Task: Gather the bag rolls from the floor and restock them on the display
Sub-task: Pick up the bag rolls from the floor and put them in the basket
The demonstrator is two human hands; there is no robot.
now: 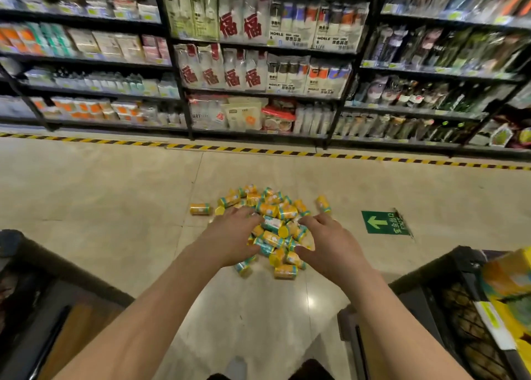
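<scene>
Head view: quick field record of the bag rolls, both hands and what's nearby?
pile: yellow and teal bag rolls heaped on the floor
left stray roll: lying apart, left of the pile
right stray roll: apart, right of the pile
left hand: on the pile's left side
right hand: on the pile's right side, fingers spread
grip: cannot tell for either hand
green arrow sign: on the floor, right of the pile
black bin: near right, yellow packs inside
</scene>
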